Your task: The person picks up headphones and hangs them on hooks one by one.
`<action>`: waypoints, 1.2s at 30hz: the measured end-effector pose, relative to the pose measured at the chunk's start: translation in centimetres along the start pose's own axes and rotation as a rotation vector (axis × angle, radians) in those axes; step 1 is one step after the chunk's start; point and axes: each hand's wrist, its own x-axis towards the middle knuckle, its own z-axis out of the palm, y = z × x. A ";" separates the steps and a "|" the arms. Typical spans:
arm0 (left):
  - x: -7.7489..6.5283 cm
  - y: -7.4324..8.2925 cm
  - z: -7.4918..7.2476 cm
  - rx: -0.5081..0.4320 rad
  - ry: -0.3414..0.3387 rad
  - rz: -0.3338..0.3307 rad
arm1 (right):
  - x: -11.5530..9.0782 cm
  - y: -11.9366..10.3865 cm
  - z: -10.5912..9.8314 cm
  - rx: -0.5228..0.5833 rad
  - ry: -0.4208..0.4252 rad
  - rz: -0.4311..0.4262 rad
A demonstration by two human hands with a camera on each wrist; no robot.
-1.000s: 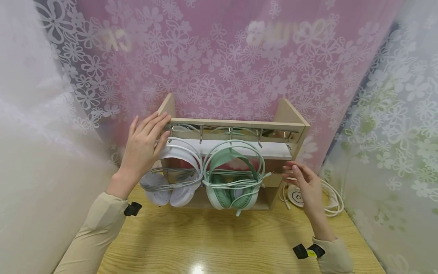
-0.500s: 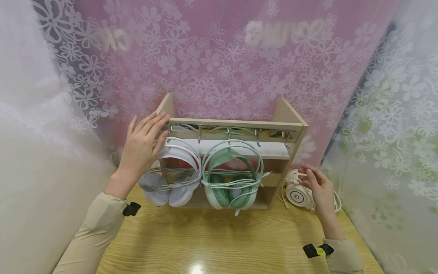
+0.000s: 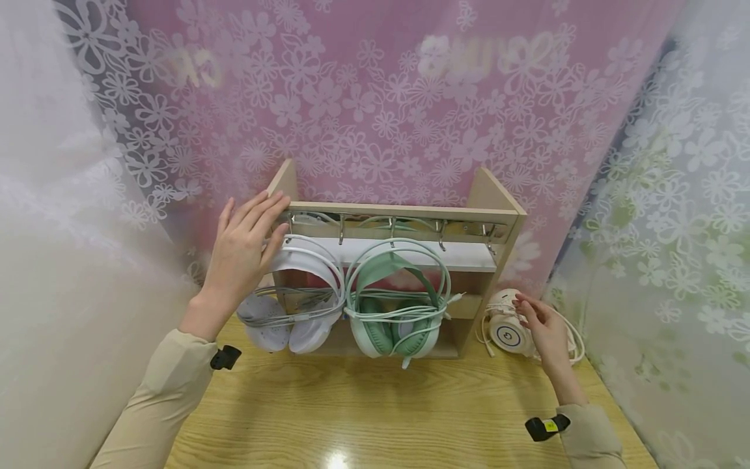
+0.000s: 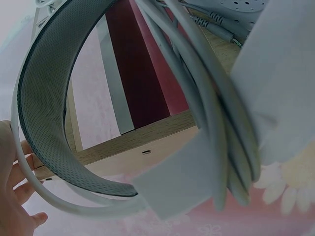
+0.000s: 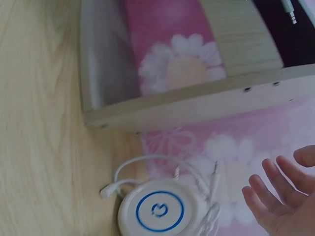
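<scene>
My left hand [image 3: 241, 244] rests on the upper left corner of a light wooden rack [image 3: 404, 210], fingers straight. Below it hang white headphones [image 3: 307, 335] with their cable wound round; their headband [image 4: 42, 98] fills much of the left wrist view. Green headphones [image 3: 375, 332] hang to their right, also wrapped in cable. At the rack's right side, cream headphones [image 3: 506, 336] with a blue ring mark lie on the table. My right hand [image 3: 549, 333] is just over them, fingers loosely bent. In the right wrist view, that hand [image 5: 283, 199] shows spread fingers apart from the cream earcup [image 5: 133, 214].
A metal rail with several hooks [image 3: 442, 236] runs under the rack's top edge. The rack stands on a wood-grain table [image 3: 375, 410]. Pink floral cloth [image 3: 375, 98] hangs behind, and pale sheets [image 3: 674, 273] close in both sides. A loose cable [image 3: 579, 345] lies by the cream headphones.
My right hand has moved right, from beside the rack's right panel to over the cream headphones, and its fingers have drawn closer together. My left hand stays on the rack's corner.
</scene>
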 end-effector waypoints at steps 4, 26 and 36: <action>0.0 0.0 0.0 -0.002 -0.002 -0.001 | 0.3 1.2 0.0 -0.192 0.048 -0.038; 0.1 0.0 0.1 0.000 -0.004 0.000 | 1.6 5.7 1.2 -0.590 -0.147 -0.192; -0.1 0.0 0.2 -0.001 -0.006 -0.002 | 0.9 6.3 1.2 -0.638 -0.133 -0.229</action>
